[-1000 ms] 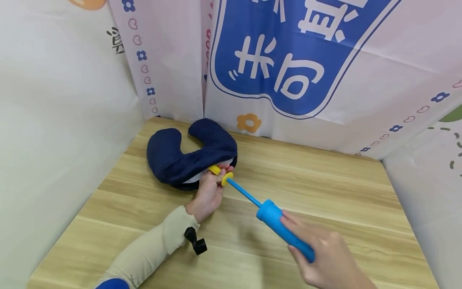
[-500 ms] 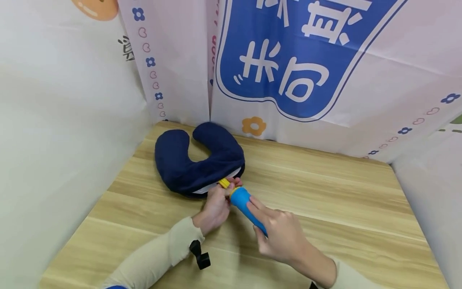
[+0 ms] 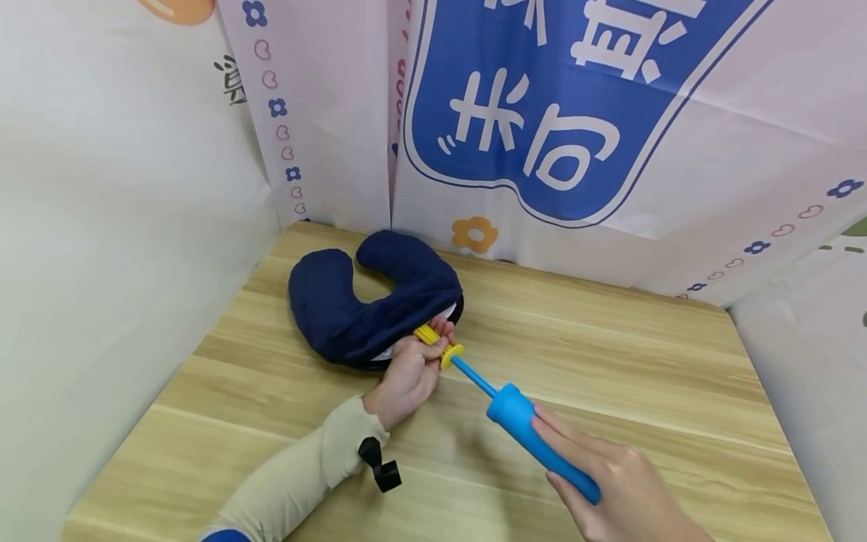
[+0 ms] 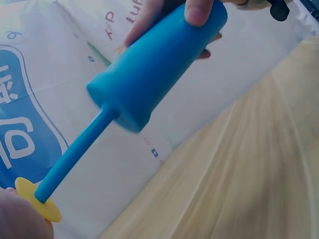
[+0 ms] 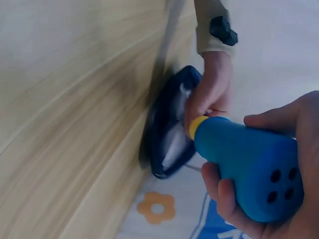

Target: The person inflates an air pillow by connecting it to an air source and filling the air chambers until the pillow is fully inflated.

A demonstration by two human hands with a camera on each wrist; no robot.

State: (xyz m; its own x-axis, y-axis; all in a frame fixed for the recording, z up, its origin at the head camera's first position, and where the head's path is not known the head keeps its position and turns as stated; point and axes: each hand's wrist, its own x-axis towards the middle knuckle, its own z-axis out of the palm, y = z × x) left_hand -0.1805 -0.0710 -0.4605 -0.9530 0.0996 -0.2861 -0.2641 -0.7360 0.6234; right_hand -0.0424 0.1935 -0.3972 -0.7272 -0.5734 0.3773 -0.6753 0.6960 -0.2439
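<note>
A navy U-shaped neck pillow (image 3: 332,309) lies on the table, with its front seam open and white material (image 5: 174,142) showing inside. At that opening my left hand (image 3: 409,376) pinches the yellow nozzle (image 3: 427,334) of a blue hand pump (image 3: 535,436); the nozzle's tip is hidden at the pillow. My right hand (image 3: 612,482) grips the pump's blue barrel, which is drawn back so the thin blue rod (image 4: 75,154) shows between barrel and yellow collar (image 4: 37,199). Several dark holes mark the barrel's end in the right wrist view.
The wood-grain table (image 3: 609,346) is bounded by a white sheet (image 3: 135,188) on the left and a printed backdrop (image 3: 339,113) behind. A black wrist mount (image 3: 381,465) sits on my left sleeve.
Half a second ago the barrel was pushed up against the yellow collar. Now my right hand has pulled it back toward the lower right, exposing the rod, much as one second ago.
</note>
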